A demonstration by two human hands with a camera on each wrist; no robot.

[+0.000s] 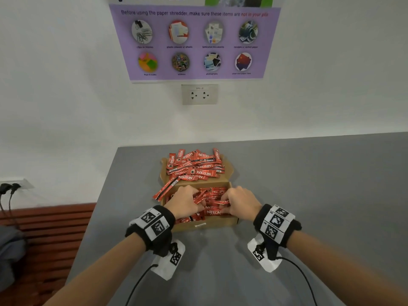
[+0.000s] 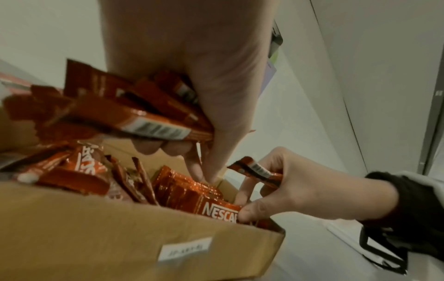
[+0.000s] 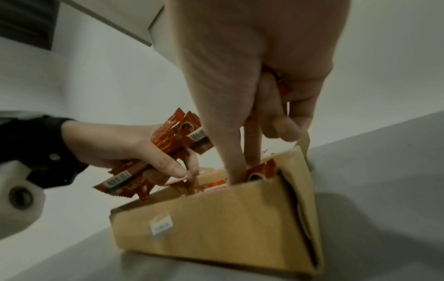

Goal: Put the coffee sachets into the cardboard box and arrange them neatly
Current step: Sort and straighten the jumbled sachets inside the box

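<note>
On the grey table stands the cardboard box. The left hand clutches a bundle of coffee sachets; the right hand pinches one. The loose pile on the lid may slide off if the box is bumped.

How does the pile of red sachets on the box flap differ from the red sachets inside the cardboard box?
The pile of red sachets on the flap lies loose, pointing many ways; the red sachets inside the brown cardboard box are partly stacked in a row. No hand touches the pile; the left hand and right hand hold sachets in the box. Both show the same red Nescafe wrapper.
</note>
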